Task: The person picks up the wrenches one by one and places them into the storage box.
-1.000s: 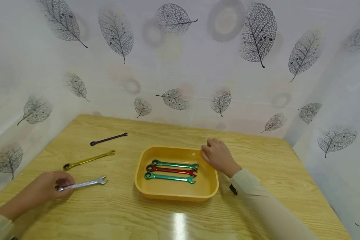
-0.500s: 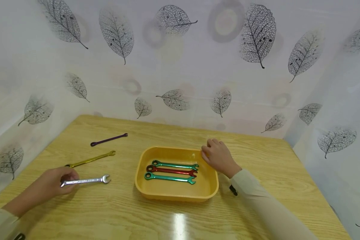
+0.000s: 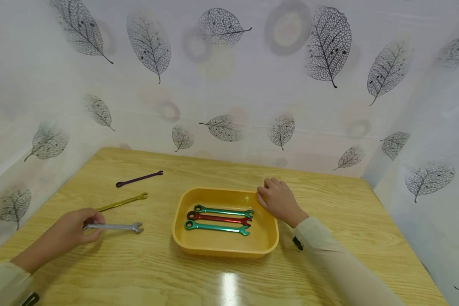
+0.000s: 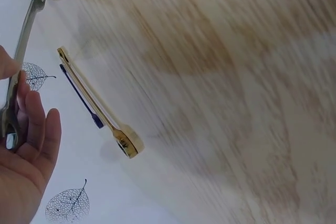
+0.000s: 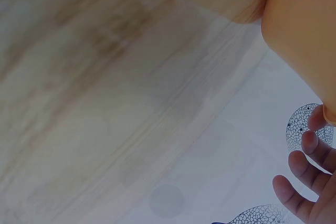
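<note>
My left hand pinches a silver combination wrench by its ring end, its open end pointing right toward the tray. In the left wrist view the wrench runs up from the fingers, held above the tabletop. At the far right corner of a yellow plastic tray, my right hand grips the rim; the right wrist view catches its fingertips by the tray wall. Inside the tray lie a green wrench, a red wrench and another green wrench, roughly parallel.
Beyond the left hand, a gold-yellow wrench lies on the wooden table, its ring end hidden by the hand in the head view. Farther back is a smaller purple wrench. A leaf-patterned curtain surrounds the back and sides.
My left hand has moved a little right and away from me with the silver wrench, covering the gold-yellow wrench's ring end. The right hand, tray and other wrenches stay put.
</note>
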Demonstrator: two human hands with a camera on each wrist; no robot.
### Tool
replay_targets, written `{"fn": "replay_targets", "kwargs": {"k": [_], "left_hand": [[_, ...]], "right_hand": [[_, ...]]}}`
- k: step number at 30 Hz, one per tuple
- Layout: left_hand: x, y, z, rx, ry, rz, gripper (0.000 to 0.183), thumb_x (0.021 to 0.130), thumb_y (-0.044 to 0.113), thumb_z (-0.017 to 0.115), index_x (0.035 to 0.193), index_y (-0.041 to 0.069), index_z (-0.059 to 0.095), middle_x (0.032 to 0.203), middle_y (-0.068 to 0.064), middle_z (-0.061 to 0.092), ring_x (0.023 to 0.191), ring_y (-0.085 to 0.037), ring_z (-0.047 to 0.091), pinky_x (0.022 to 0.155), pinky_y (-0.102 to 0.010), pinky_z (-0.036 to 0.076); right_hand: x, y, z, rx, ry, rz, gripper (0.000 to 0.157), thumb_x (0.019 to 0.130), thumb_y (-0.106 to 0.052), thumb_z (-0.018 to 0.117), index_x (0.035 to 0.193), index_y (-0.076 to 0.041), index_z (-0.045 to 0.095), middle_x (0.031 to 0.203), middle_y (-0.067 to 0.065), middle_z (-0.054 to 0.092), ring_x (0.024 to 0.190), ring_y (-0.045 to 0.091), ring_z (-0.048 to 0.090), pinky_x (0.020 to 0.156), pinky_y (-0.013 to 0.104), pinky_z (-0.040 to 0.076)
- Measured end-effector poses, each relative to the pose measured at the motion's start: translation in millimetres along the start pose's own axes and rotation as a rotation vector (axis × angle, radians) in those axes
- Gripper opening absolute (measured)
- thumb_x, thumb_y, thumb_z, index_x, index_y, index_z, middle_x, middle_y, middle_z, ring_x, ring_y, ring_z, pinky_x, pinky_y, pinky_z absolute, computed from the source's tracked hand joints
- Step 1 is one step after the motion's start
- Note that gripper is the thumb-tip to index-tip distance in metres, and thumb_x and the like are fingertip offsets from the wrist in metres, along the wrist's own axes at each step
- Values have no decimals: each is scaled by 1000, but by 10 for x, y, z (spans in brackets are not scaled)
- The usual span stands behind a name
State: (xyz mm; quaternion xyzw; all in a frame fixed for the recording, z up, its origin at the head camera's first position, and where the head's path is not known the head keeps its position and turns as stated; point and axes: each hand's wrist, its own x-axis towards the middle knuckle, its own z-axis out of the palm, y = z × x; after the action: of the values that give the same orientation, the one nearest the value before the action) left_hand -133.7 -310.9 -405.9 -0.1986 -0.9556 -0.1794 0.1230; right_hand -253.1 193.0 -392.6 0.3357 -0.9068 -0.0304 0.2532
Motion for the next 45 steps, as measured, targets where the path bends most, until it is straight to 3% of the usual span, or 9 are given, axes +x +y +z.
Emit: {"fn": "replay_targets", "kwargs": {"k": [8,16,24,37,45], "left_hand": [[41,36,6,-26,-38,-35,22,69,1,75,82,10,60,78,8,59,68,10,49,57,-21,48],[55,-5,51,-73,-202,-82,15,73,7,72,79,12,59,74,9,56,65,10,44,57,-21,46],[70,-59,80,-83,-331,-96,12,75,9,72,78,12,61,73,9,58,63,8,48,56,-20,46],[58,-54,91,-68,-344,-118,12,75,11,74,80,13,62,75,9,61,63,8,51,56,-20,47],[82,-37,46,-83,-346,-171,23,74,30,75,91,15,70,85,8,68,70,4,59,62,-21,50]], "right_hand": [[-9,5,8,-4,10,-5,11,87,-22,62,79,-15,63,71,2,43,63,15,34,58,27,28],[-12,8,18,-2,18,-6,10,87,-22,63,79,-15,63,71,2,43,63,15,34,58,27,28],[-10,6,26,-5,14,-4,11,87,-23,62,79,-15,63,71,1,43,64,15,34,57,27,29],[-3,8,28,12,16,1,11,87,-22,63,79,-15,65,71,2,44,64,16,34,58,27,28],[-5,9,18,5,9,3,11,88,-22,62,80,-15,65,71,2,44,64,16,34,58,27,29]]}}
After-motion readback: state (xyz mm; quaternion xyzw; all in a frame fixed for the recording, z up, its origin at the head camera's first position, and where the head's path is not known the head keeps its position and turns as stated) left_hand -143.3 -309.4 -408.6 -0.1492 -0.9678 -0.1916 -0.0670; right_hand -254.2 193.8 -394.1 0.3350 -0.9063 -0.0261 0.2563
